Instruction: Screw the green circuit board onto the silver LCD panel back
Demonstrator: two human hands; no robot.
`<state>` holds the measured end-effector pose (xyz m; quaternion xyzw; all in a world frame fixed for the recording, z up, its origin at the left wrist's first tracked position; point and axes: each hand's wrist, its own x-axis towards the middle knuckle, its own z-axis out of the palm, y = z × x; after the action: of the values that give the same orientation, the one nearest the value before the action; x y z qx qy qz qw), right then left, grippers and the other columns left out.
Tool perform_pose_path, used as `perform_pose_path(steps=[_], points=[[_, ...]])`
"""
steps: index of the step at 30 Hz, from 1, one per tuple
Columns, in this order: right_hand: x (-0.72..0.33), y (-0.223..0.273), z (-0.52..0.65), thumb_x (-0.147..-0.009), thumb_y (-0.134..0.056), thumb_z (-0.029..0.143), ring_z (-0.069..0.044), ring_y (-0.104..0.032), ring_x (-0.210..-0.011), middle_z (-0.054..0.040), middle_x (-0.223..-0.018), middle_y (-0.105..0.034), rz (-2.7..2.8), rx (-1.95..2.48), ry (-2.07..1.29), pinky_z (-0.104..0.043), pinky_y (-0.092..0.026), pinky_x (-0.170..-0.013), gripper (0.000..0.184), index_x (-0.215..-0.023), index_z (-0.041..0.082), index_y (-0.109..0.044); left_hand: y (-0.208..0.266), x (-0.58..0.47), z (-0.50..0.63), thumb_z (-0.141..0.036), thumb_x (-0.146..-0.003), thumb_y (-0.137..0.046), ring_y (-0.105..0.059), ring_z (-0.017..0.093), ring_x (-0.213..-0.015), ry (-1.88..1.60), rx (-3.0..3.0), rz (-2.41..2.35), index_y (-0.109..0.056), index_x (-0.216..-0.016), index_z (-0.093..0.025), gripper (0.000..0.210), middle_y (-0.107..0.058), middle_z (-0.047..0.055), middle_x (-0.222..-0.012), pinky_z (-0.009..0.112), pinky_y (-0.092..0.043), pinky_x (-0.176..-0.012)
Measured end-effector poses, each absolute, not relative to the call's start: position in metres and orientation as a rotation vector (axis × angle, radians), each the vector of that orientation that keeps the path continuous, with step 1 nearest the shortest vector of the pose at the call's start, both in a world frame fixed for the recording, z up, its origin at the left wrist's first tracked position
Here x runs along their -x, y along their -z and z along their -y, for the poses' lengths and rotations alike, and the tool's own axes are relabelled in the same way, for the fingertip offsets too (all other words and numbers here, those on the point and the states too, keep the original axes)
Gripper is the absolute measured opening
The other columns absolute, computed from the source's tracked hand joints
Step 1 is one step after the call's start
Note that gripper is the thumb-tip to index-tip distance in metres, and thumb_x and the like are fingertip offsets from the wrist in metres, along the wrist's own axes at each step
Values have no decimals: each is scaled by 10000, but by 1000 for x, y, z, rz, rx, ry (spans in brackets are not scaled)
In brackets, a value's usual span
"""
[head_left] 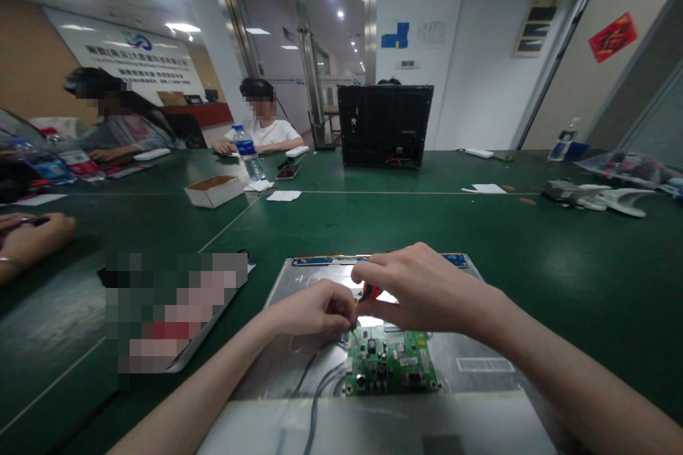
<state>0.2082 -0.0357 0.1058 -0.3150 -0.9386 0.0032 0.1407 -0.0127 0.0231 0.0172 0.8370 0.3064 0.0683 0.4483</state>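
A screwdriver with a red and black handle (369, 292) is held in my right hand (427, 291), tilted downward near the top left corner of a green circuit board (395, 362). Beside its tip, my left hand (323, 307) is closed with fingers pinched together at that corner. Whatever sits between those fingers is hidden. The board lies on the silver metal back of a flat display panel (453, 378). A narrow blue circuit strip (320, 261) runs along the panel's far edge. Dark cables (314, 405) lead from the board's left side toward me.
A pixelated flat item (181, 327) lies left of the panel. Farther off stand a small open box (214, 192), a water bottle (246, 153) and a black monitor casing (385, 126). White parts (592, 195) lie at right. Other people sit around the green table (373, 217); one's hands (37, 238) show at left.
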Motion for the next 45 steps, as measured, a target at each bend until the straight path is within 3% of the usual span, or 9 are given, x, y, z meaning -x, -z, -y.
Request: perform_pose_path(steps=[7,15,22,27,32,39,45], points=[[-207,-107,36,-893,-642,309,-124,-561,-623,-11,-817,-714,2717,996,9,-266,-181,-517,140,-911,195,-564,-16,14,-24,-180,-734,-627,-520,140,-628,-146,-2091,-791,-664,-736,-159,42,-583,-25,-655,233,-378,-584],[-207,-109,40,-881,-551,204,-124,-532,-635,-24,-878,-699,2737,969,-59,-269,-185,-507,103,-982,194,-529,-18,11,-22,-214,-710,-620,-495,130,-591,-154,-2026,-810,-665,-730,-157,75,-571,-23,-639,228,-379,-567],[-201,-104,40,-901,-571,257,-118,-509,-580,-23,-805,-699,2700,978,-28,-274,-174,-493,98,-963,184,-549,-11,15,-26,-253,-721,-635,-531,161,-653,-137,-2079,-842,-659,-762,-153,111,-590,-3,-683,238,-380,-578],[-197,-101,40,-927,-596,401,-122,-512,-532,-27,-723,-701,2659,1078,39,-275,-155,-483,234,-975,172,-582,-9,17,-27,-235,-711,-626,-542,165,-658,-156,-2065,-812,-658,-766,-154,103,-594,-4,-685,244,-388,-588],[-195,-94,34,-905,-624,515,-134,-549,-530,-31,-661,-688,2545,1248,125,-268,-166,-498,347,-838,176,-597,-15,14,-24,-212,-712,-613,-552,154,-652,-167,-1989,-747,-662,-774,-165,91,-609,-10,-687,243,-409,-599],[-189,-84,27,-929,-569,372,-145,-551,-560,-30,-710,-689,2478,1241,-2,-262,-208,-511,201,-967,176,-549,-15,13,-23,-193,-738,-602,-528,133,-607,-156,-2028,-774,-687,-785,-148,107,-591,-11,-655,220,-377,-557],[-194,-90,28,-905,-537,272,-153,-555,-645,-48,-850,-691,2525,1169,-215,-264,-270,-554,217,-1096,177,-495,-17,12,-25,-189,-733,-615,-522,132,-581,-134,-2026,-769,-688,-758,-152,85,-581,-19,-627,231,-395,-572]])
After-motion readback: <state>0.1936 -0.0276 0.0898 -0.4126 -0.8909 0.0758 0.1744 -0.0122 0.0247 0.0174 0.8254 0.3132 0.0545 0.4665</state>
